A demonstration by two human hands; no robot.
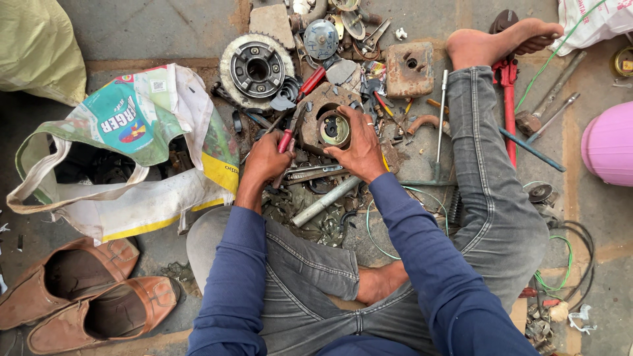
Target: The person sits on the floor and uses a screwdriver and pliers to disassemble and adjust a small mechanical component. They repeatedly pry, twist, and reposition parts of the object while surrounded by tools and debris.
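Housing (326, 115), a rusty metal block with a round bore, sits at the upper centre of the frame on the scrap-littered floor (151, 29), and it is the piece being worked on. Left of it, at mid-left, lies the largest loose thing, a printed sack (132, 151) with its mouth open; below that, in the lower left corner, a pair of brown shoes (79, 300). Above the housing, slightly left, rests a toothed wheel (256, 67), and to its right a rusty plate (409, 68) with a hole. A red pipe wrench (509, 105) lies at upper right beside a bare foot. A grey tube (326, 200) lies just below the hands.

The right hand (361, 146) is spread over the housing's lower right edge, fingers curled on its rim, steadying it. The left hand (265, 160) is closed around the red handle of a screwdriver (288, 142), whose shaft points up towards the housing's left side.

By my reading, the step in hand is prying or loosening the round part (333, 129) seated in the bore. The next move seems to call for a firm brace from the right hand and a well-seated tip, lest the tool slip.
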